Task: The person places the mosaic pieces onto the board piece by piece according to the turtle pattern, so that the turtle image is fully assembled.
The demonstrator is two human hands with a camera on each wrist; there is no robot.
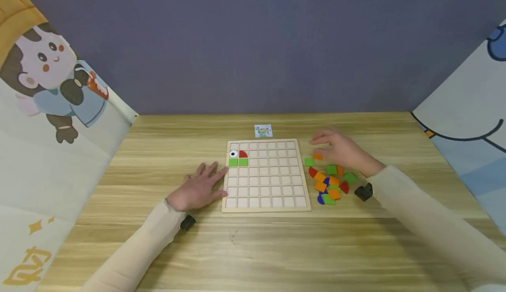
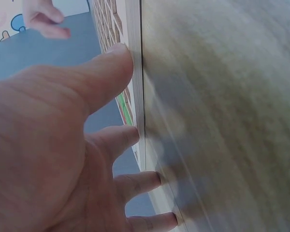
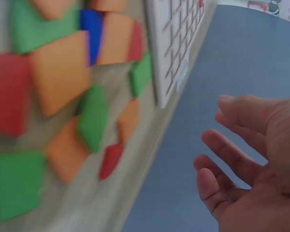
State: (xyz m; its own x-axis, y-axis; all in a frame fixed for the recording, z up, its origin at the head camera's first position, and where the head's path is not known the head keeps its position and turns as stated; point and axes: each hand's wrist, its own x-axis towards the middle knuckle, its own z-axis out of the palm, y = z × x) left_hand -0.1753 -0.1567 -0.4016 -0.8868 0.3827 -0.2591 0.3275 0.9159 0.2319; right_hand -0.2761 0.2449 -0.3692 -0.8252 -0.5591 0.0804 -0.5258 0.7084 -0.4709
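A wooden grid board [image 1: 265, 175] lies on the table, with two green square tiles [image 1: 238, 162], a red quarter-round tile [image 1: 243, 154] and a white eye tile [image 1: 233, 154] in cells at its upper left. My left hand [image 1: 199, 187] is spread at the board's left side; in the left wrist view its thumb and index fingertip touch the board's edge. Above the loose tiles to the right of the board, my right hand [image 1: 341, 151] hovers with loosely bent fingers. Nothing shows between those fingers in the right wrist view [image 3: 246, 154].
Several loose orange [image 1: 334, 194], green [image 1: 349, 177], red [image 1: 345, 187] and blue [image 1: 320, 199] tiles lie scattered right of the board, some overlapping. A small picture card [image 1: 263, 131] sits behind the board. A dark partition [image 1: 272, 55] rises at the table's back edge.
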